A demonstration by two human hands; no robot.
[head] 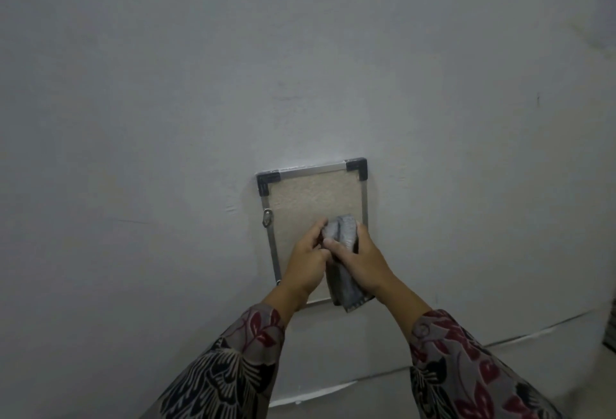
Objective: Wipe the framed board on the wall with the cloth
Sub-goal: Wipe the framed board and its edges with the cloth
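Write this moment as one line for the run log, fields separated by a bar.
stage: wiping | cloth: bunched, held in both hands | left hand | right hand | framed board: on wall, upper part uncovered

Framed board point(313, 200) is hanging on the wall point(166, 85), low & just right of centre. Both hands are lying over its lower half: left hand point(308, 260) toward the board's left edge, right hand point(358, 256) toward its right edge, touching each other. Cloth point(343, 258) is sitting btwn them, against the board, its tail hanging past the board's bottom edge. Floor point(500, 385) is meeting the wall below, at bottom right.
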